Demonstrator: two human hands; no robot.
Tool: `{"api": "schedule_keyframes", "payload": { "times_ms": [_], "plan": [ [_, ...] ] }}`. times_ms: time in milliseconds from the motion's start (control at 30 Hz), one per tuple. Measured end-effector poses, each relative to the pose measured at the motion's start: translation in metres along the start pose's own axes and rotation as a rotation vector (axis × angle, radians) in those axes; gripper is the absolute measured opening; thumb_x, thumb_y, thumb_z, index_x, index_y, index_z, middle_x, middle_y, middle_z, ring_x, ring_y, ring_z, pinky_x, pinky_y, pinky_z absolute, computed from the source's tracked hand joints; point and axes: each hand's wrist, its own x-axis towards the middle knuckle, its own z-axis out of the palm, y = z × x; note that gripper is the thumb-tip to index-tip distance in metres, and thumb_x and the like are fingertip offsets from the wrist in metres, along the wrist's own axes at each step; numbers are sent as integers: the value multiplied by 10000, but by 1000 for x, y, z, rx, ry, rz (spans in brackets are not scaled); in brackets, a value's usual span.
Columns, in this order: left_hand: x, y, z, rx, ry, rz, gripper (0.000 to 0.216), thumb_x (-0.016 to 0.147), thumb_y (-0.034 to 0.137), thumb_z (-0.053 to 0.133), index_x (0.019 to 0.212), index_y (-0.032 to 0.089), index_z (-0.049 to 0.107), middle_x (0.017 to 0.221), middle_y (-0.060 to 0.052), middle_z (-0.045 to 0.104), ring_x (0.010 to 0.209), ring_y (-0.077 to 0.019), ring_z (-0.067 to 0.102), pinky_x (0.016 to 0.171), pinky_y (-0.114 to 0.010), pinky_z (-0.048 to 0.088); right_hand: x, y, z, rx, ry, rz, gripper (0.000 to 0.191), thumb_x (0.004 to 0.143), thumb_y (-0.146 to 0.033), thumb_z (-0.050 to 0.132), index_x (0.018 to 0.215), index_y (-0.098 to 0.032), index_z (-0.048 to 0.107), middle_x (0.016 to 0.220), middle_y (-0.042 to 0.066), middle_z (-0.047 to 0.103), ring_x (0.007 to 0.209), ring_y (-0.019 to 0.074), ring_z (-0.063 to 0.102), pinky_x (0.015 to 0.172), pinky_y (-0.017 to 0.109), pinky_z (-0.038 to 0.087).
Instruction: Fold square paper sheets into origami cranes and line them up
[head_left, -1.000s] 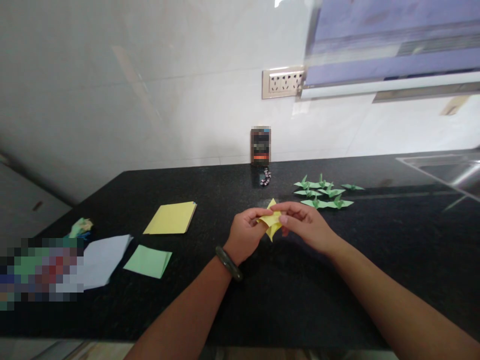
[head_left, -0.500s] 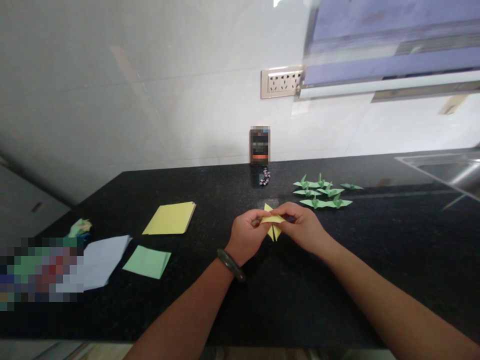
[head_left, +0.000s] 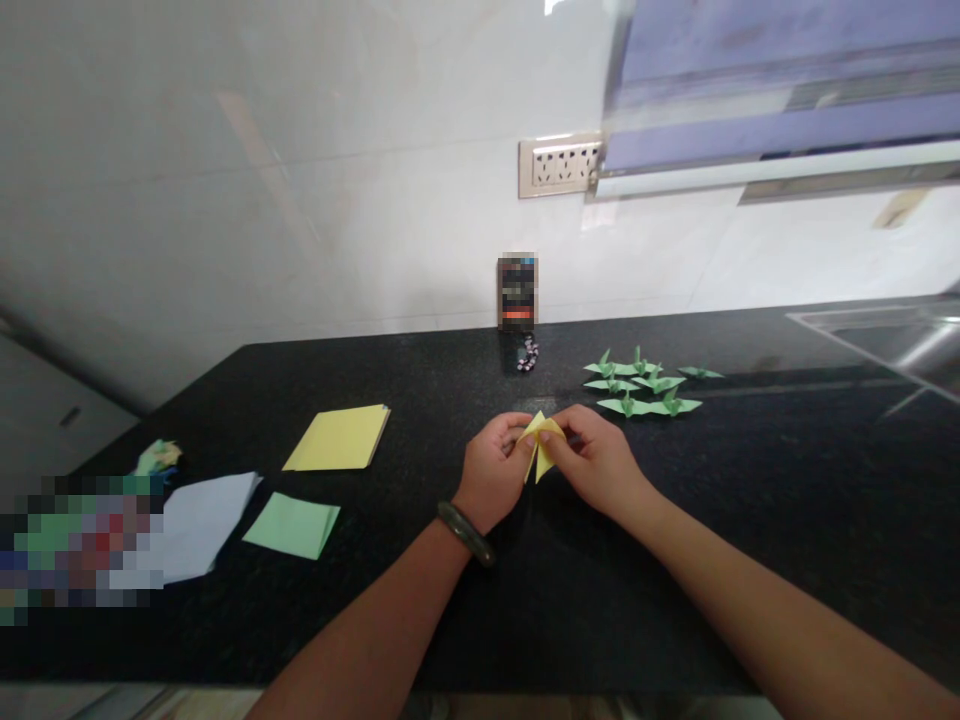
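Left hand point(head_left: 491, 470): it is pinching the left side of the yellow folded paper point(head_left: 541, 445), held just above the tabletop point(head_left: 675, 560).
Right hand point(head_left: 596, 460): it is pinching the right side.
Risk: uneven pulling is likely tearing or skewing the fold.
Further: green paper cranes point(head_left: 641, 385) are lying near; a careless elbow could be scattering them.

Bare black surface point(head_left: 675, 560) open at six o'clock and three o'clock of the hands, blocked at one o'clock by green paper cranes point(head_left: 643, 383), at nine o'clock by yellow sheets point(head_left: 337, 438) and a green sheet point(head_left: 292, 524).
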Motion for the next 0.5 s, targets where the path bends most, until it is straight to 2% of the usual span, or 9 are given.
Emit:
{"api": "schedule_keyframes", "payload": {
  "times_ms": [133,233,367,500],
  "plan": [
    [0,2,1,-144,-29,-82,250,694,304,640,862,127,584,772,-53,667,674,-140,620,609,-241,475,1,1,0,-39,23,-41,221,790,-204,490,570,-183,471,629,7,470,604,132,468,537,241,353],
    [1,3,0,-314,-55,-174,332,744,408,573,883,106,581,767,-71,656,662,-147,620,607,-268,485,2,2,-1,-30,12,-41,220,806,-210,474,588,-183,486,641,9,475,602,129,469,538,240,359],
    [2,2,-1,-419,-40,-225,327,707,316,646,947,109,564,784,-58,647,655,-134,615,629,-275,491,2,3,-2,-30,17,-63,220,811,-220,472,594,-187,491,635,3,468,601,127,474,540,239,370],
    [2,1,-2,-502,-90,-285,262,741,246,616,953,101,567,760,-59,645,636,-122,614,624,-251,480,1,4,0,-12,4,-88,155,813,-212,478,678,-182,547,681,17,521,655,141,513,590,250,400]
  ]
}}
